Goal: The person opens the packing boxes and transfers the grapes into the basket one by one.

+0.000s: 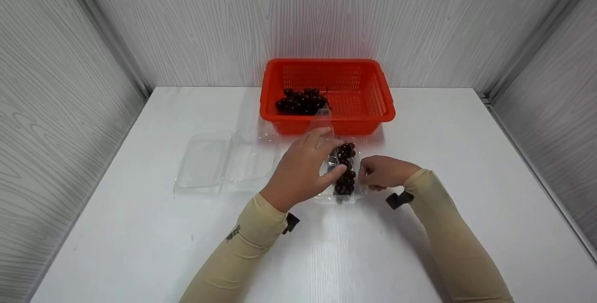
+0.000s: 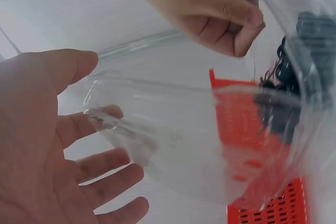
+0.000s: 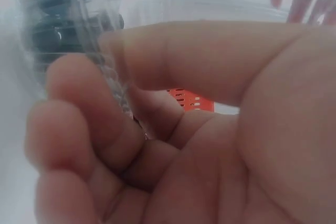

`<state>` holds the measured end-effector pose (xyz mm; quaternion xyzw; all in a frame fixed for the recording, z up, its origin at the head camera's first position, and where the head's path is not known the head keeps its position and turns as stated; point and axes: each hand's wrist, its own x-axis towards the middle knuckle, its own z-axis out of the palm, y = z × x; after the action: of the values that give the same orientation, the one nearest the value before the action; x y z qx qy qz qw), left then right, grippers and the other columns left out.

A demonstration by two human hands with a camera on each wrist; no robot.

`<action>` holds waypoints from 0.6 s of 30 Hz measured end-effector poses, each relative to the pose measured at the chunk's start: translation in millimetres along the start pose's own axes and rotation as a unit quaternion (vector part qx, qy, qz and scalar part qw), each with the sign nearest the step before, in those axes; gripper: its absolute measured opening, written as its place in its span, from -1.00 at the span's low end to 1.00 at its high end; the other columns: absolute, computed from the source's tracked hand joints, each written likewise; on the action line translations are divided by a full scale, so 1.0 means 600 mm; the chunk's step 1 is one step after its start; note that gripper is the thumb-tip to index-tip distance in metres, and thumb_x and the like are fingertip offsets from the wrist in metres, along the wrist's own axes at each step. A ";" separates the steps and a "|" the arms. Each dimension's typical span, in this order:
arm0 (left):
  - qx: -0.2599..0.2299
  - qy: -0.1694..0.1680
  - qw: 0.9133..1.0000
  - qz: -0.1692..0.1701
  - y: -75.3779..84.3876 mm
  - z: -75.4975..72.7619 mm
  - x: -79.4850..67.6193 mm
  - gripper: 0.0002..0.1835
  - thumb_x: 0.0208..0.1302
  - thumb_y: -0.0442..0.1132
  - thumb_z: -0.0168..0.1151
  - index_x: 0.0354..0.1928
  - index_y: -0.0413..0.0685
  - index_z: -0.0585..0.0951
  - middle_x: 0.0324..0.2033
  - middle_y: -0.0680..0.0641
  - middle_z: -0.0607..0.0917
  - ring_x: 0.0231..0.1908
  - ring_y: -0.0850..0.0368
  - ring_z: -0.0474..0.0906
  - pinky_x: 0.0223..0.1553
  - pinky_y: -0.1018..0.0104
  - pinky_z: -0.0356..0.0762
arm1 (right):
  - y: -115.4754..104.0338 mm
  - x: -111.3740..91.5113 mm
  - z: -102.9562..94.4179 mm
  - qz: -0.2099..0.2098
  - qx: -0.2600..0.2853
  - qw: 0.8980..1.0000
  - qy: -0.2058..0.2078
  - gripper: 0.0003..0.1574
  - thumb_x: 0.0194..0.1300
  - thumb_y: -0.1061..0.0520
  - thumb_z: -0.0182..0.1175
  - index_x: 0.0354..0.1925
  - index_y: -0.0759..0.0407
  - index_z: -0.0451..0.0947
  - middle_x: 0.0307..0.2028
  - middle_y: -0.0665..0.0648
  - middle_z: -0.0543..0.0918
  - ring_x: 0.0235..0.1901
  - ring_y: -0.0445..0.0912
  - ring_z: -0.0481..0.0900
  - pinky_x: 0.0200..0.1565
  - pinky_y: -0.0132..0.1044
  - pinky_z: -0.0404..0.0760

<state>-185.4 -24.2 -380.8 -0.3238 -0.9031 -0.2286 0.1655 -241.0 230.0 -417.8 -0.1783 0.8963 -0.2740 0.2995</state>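
A clear plastic clamshell box (image 1: 332,197) holding dark grapes (image 1: 345,186) lies in front of the red basket, its see-through lid (image 2: 168,124) raised at the left. My left hand (image 1: 298,168) reaches over the box from that side. In the left wrist view its fingers and thumb are spread, with fingertips right at the lid's edge. At the box's right side my right hand (image 1: 385,171) pinches the clear rim between thumb and curled fingers. The right wrist view has this hand (image 3: 173,129) close up, with blurred grapes (image 3: 58,30) behind the plastic.
A red slotted basket (image 1: 326,126) stands at the back of the white table (image 1: 140,242), with a bunch of dark grapes (image 1: 302,102) inside. Another clear clamshell box (image 1: 203,161) lies opened out to the left. Pale wood-grain panels (image 1: 200,23) enclose the table's back and sides.
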 end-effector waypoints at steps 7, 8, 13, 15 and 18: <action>0.012 -0.014 1.000 0.000 -0.012 -0.033 -0.016 -0.46 0.40 0.14 0.29 0.30 0.06 0.60 0.32 -0.09 0.54 0.22 -0.02 0.59 0.29 0.05 0.53 | 0.009 -0.006 -0.005 -0.006 0.000 1.000 0.004 -0.94 0.40 0.20 0.14 -0.27 0.16 0.51 -0.45 0.08 0.58 -0.48 -0.09 0.49 -0.35 -0.25 0.50; 0.016 -0.020 1.000 -0.004 -0.014 -0.038 -0.018 -0.45 0.39 0.14 0.30 0.32 0.05 0.59 0.32 -0.10 0.54 0.21 -0.03 0.60 0.27 0.06 0.55 | 0.010 -0.007 -0.005 -0.007 0.001 1.000 0.003 -0.93 0.41 0.20 0.14 -0.26 0.17 0.51 -0.45 0.08 0.58 -0.48 -0.09 0.49 -0.35 -0.25 0.51; 0.032 -0.055 0.998 -0.031 -0.030 -0.070 -0.032 -0.40 0.37 0.08 0.37 0.36 0.02 0.55 0.30 -0.12 0.56 0.17 -0.06 0.62 0.22 0.05 0.60 | 0.015 -0.008 -0.007 -0.004 0.003 1.000 -0.001 -0.93 0.44 0.20 0.12 -0.24 0.18 0.51 -0.44 0.09 0.59 -0.47 -0.09 0.49 -0.33 -0.25 0.51; 0.033 -0.071 0.996 -0.044 -0.037 -0.082 -0.038 -0.38 0.35 0.06 0.40 0.37 0.00 0.54 0.30 -0.13 0.56 0.21 -0.08 0.59 0.26 0.04 0.56 | 0.016 -0.008 -0.007 -0.009 -0.004 1.000 0.000 -0.93 0.44 0.20 0.11 -0.24 0.17 0.50 -0.44 0.09 0.59 -0.48 -0.09 0.49 -0.33 -0.25 0.50; 0.030 -0.089 0.994 -0.064 -0.047 -0.092 -0.046 -0.36 0.31 0.02 0.45 0.36 -0.05 0.55 0.29 -0.15 0.58 0.26 -0.10 0.54 0.32 0.00 0.49 | 0.017 -0.009 -0.008 -0.018 -0.018 1.000 0.006 -0.93 0.44 0.21 0.12 -0.25 0.16 0.50 -0.45 0.08 0.59 -0.48 -0.09 0.49 -0.33 -0.24 0.49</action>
<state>-175.5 -86.4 -355.3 -0.2794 -0.9394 -0.1821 0.0792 -241.1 242.5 -418.4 -0.1983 0.8994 -0.2645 0.2861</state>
